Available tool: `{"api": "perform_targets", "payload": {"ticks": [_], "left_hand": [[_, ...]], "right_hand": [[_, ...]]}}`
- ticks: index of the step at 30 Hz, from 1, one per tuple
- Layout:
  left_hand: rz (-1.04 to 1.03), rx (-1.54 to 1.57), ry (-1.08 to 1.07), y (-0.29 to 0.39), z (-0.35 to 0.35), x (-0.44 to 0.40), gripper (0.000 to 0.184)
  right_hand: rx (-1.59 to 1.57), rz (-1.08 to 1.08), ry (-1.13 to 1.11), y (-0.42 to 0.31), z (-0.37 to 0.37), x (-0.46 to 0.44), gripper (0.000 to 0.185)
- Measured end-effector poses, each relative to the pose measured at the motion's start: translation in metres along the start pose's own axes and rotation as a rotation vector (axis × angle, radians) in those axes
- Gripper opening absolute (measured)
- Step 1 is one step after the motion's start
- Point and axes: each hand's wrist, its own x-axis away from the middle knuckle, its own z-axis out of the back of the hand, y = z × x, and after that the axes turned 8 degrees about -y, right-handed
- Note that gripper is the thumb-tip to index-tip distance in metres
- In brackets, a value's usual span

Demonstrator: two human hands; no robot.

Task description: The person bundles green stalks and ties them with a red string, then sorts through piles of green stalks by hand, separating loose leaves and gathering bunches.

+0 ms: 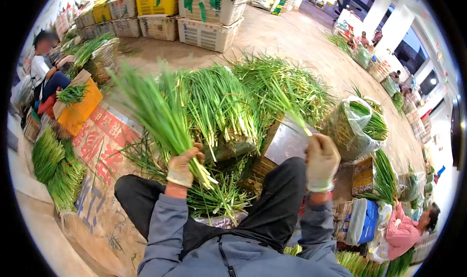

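Note:
My left hand (182,166), in a pale work glove, is wrapped round a thick bunch of garlic chives (158,114). Its leaves fan up to the left, blurred by motion, and the white ends stick out below my fist. My right hand (322,161), gloved too, pinches a few garlic chive stalks (287,107) by their pale ends, leaves pointing up-left. Between and beyond both hands lies a large heap of garlic chives (219,99), with a looser pile (282,82) behind it to the right. Loose stalks and trimmings (219,199) lie between my knees.
A metal-topped box (287,143) stands by my right knee. Farther right is a bagged basket of greens (352,126). White crates (209,34) are stacked at the back. People sit among greens at the left (46,72) and right (406,228). More bundles (58,170) lie left.

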Motion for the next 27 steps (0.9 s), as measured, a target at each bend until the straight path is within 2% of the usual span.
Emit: {"api": "perform_targets", "payload": {"ticks": [2, 5, 6, 7, 9, 10, 12, 14, 16, 17, 19, 21, 23, 25, 26, 27], "left_hand": [[0.058, -0.036, -0.021, -0.005, -0.012, 0.004, 0.033], [0.153, -0.183, 0.056, -0.016, -0.021, 0.01, 0.027], [0.197, -0.156, 0.07, -0.025, -0.016, 0.01, 0.026], [0.224, -0.114, 0.053, -0.029, -0.014, 0.013, 0.028], [0.227, -0.179, 0.139, -0.048, -0.002, 0.013, 0.032], [0.341, -0.136, 0.152, -0.051, 0.005, 0.014, 0.03], [0.356, -0.102, 0.16, -0.057, 0.023, 0.017, 0.031], [0.363, 0.045, 0.208, -0.06, 0.043, 0.017, 0.033], [0.416, -0.054, 0.237, -0.048, 0.05, 0.02, 0.037], [0.417, -0.076, 0.23, -0.044, 0.053, 0.02, 0.038], [0.369, -0.139, 0.197, -0.036, 0.051, 0.026, 0.035], [0.37, -0.108, 0.161, -0.03, 0.049, 0.032, 0.037], [0.357, -0.131, 0.153, -0.027, 0.046, 0.036, 0.039], [0.341, -0.149, 0.144, -0.025, 0.045, 0.038, 0.04], [0.34, -0.138, 0.124, -0.025, 0.045, 0.04, 0.044], [0.338, -0.126, 0.109, -0.024, 0.046, 0.043, 0.047]], "right_hand": [[0.514, 0.447, -0.043, 0.018, -0.036, 0.017, 0.013], [0.375, 0.654, -0.222, 0.061, -0.096, 0.052, 0.018], [0.435, 0.553, -0.36, 0.063, -0.108, 0.067, 0.017], [0.439, 0.556, -0.419, 0.076, -0.12, 0.079, 0.015], [0.62, 0.428, -0.709, 0.088, -0.127, 0.1, 0.022], [0.59, 0.43, -0.773, 0.091, -0.13, 0.107, 0.024], [0.554, 0.384, -0.924, 0.097, -0.128, 0.114, 0.029], [0.502, 0.313, -0.957, 0.107, -0.126, 0.111, 0.028], [0.463, 0.2, -1.004, 0.122, -0.129, 0.096, 0.029], [0.467, 0.196, -0.92, 0.131, -0.135, 0.087, 0.029], [0.527, 0.144, -0.778, 0.14, -0.153, 0.072, 0.038], [0.516, 0.198, -0.752, 0.14, -0.175, 0.057, 0.046], [0.504, 0.152, -0.805, 0.14, -0.199, 0.048, 0.058], [0.401, 0.116, -0.847, 0.156, -0.224, 0.043, 0.055], [0.289, 0.042, -0.951, 0.164, -0.231, 0.037, 0.05], [0.179, -0.138, -1.048, 0.15, -0.225, 0.028, 0.037]]}}
